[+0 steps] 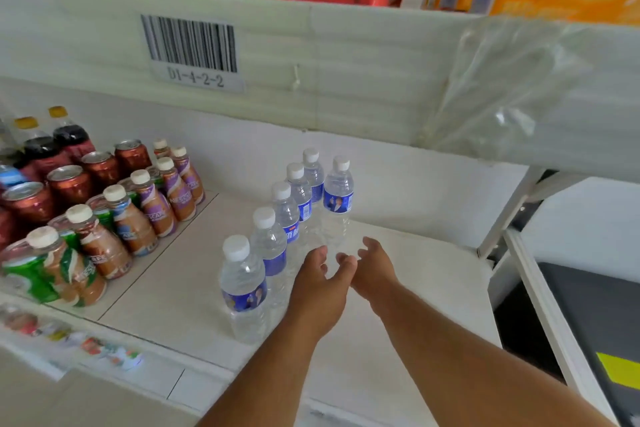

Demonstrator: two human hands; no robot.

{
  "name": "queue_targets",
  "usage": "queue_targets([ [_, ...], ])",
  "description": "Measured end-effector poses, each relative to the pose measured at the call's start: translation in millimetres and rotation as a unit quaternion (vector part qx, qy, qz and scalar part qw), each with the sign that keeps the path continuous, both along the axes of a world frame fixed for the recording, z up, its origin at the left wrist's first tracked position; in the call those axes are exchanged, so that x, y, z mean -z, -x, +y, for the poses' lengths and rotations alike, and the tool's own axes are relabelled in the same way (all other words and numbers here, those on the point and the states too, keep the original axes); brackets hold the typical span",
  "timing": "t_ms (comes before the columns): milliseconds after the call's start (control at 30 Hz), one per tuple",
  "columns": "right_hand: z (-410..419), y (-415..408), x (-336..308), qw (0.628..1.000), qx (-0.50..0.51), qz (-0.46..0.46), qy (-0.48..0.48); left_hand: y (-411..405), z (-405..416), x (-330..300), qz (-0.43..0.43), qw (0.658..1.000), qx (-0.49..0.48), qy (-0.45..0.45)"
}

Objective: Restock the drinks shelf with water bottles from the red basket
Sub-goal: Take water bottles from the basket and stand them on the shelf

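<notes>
A diagonal row of several clear water bottles (243, 288) with white caps and blue labels stands on the white drinks shelf (398, 288), running from the front toward the back wall. One more water bottle (338, 199) stands upright just right of the row's far end. My left hand (320, 284) and my right hand (375, 270) are side by side right in front of that bottle's base, fingers apart and curled slightly, not closed around it. The red basket is out of view.
Coffee drink bottles (135, 222), red cans (71, 184) and dark soda bottles (71, 133) fill the shelf's left part. A shelf edge with a barcode label (194, 52) hangs overhead, loose plastic film (512, 97) at its right. A white upright post (509, 211) and a dark surface (595, 322) stand to the right.
</notes>
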State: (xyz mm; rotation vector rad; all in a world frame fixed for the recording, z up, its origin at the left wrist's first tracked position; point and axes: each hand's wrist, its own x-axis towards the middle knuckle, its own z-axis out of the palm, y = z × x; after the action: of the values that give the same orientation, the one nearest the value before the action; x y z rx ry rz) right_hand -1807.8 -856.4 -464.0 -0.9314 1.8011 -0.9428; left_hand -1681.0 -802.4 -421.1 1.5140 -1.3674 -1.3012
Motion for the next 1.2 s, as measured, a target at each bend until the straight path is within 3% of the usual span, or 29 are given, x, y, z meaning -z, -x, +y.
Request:
queue_targets([
  [133, 96, -27, -18, 0.991, 0.046, -0.108, 0.057, -33, 72, -23, 0.007, 1.000, 0.022, 0.019],
  [300, 241, -77, -11, 0.992, 0.054, -0.104, 0.056, -96, 175, -18, 0.021, 0.999, 0.042, 0.023],
  [467, 363, -122, 66, 0.994, 0.039, -0.064, -0.085, -167, 262, 32, -0.002, 0.996, 0.090, -0.029],
  [600, 429, -147, 124, 0.974, 0.006, -0.037, -0.222, -202, 322, 81, -0.042, 0.989, 0.081, -0.114],
  [767, 468, -150, 158, 0.940, -0.024, -0.050, -0.336, -221, 368, 124, -0.084, 0.971, 0.060, -0.218],
  [933, 478, -141, 215, 0.921, -0.075, -0.030, -0.382, -220, 388, 174, -0.122, 0.949, 0.022, -0.291],
  [1200, 475, -136, 325, 0.903, -0.060, -0.054, -0.422, -207, 408, 294, -0.151, 0.919, 0.024, -0.363],
])
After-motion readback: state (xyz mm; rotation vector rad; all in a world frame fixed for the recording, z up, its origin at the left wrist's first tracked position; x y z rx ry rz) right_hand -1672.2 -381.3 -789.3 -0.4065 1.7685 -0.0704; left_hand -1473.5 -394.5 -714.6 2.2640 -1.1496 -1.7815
